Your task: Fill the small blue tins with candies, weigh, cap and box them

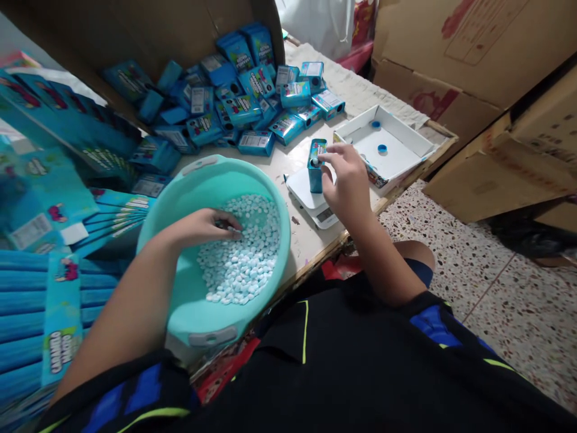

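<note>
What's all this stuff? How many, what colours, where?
Table: one, whitish, centre.
Scale: one, white, on table.
Upright tin: one, blue, on scale.
Tub: one, teal, left of scale.
Candies: very many, white and pale blue, in tub.
Tray: one, white inside, right of scale.
Caps: two, blue, in tray.
Heaped tins: many, blue, behind tub.
Printed packs: many, blue, far left.
Cardboard boxes: several, brown, right and back.
Bag: one, white, top centre.
Red material: some, below table edge.
Floor: one, speckled, right.
Shirt: one, black with blue, bottom.
Left hand: one, over candies.
Right hand: one, at upright tin's top.
</note>
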A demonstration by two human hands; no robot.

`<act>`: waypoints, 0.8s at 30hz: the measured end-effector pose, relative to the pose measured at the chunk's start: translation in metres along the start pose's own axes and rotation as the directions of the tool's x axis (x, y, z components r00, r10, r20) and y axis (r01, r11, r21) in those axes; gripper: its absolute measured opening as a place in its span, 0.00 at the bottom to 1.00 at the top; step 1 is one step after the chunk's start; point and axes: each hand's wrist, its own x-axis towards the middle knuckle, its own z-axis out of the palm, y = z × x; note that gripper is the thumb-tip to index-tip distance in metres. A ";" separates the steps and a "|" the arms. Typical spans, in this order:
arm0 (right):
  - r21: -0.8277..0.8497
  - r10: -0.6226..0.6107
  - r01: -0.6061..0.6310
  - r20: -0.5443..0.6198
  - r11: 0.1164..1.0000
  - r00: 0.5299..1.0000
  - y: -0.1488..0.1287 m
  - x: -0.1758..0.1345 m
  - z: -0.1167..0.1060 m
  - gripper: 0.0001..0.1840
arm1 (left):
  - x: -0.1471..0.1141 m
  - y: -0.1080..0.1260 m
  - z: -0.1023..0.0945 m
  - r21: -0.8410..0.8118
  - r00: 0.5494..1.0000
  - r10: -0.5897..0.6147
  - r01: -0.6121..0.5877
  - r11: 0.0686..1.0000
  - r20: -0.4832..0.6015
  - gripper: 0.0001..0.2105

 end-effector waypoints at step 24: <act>0.043 0.276 -0.282 -0.389 0.958 0.879 0.078 -0.067 -0.013 0.11 | 0.008 0.023 -0.011 0.235 0.934 0.126 -0.047 0.971 -0.334 0.22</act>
